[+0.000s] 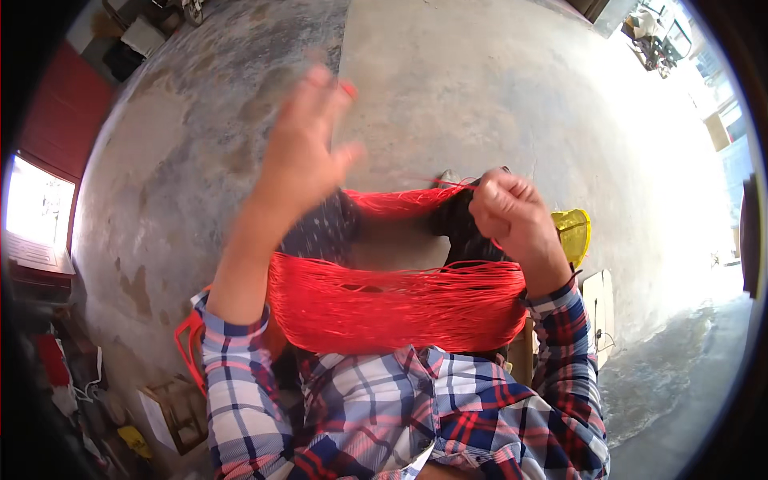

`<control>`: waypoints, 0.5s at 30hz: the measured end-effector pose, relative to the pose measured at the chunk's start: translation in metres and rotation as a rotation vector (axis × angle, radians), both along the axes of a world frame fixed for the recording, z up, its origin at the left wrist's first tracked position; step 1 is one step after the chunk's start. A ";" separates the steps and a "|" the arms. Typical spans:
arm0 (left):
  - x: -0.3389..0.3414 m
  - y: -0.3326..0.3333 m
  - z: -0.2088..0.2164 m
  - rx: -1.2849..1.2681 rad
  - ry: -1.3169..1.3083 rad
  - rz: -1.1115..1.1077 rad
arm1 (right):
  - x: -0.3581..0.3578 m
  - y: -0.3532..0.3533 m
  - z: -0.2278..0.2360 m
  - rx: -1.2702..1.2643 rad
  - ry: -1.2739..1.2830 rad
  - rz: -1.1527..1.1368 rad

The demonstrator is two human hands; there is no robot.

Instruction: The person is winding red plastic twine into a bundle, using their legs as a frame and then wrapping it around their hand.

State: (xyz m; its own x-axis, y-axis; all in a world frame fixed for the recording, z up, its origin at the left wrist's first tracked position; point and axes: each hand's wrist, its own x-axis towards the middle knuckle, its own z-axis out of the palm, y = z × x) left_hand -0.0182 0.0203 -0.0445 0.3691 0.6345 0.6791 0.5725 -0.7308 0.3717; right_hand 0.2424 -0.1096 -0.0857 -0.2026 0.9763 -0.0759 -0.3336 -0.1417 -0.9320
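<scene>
A thick hank of red cord (pixel 400 308) lies across my lap, its many strands running left to right. A further band of the same strands (pixel 404 202) stretches between my knees. My right hand (pixel 512 206) is closed in a fist above my right knee, with a strand of red cord running from it to the left. Raised over the floor beyond my left knee, my left hand (pixel 308 140) is smeared by motion; its fingers are stretched out and the thumb stands apart. A small red spot shows by one of its fingertips, too blurred to make out.
A yellow container (pixel 571 236) stands beside my right knee. At lower left are a red plastic frame (pixel 189 348), a wooden crate (pixel 172 412) and a clutter of things with white cord. The concrete floor (pixel 464 96) spreads ahead. Bright light falls from the right.
</scene>
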 end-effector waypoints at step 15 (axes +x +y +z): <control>-0.004 -0.028 0.006 -0.484 0.681 -0.676 | -0.026 0.054 0.024 0.015 0.008 0.025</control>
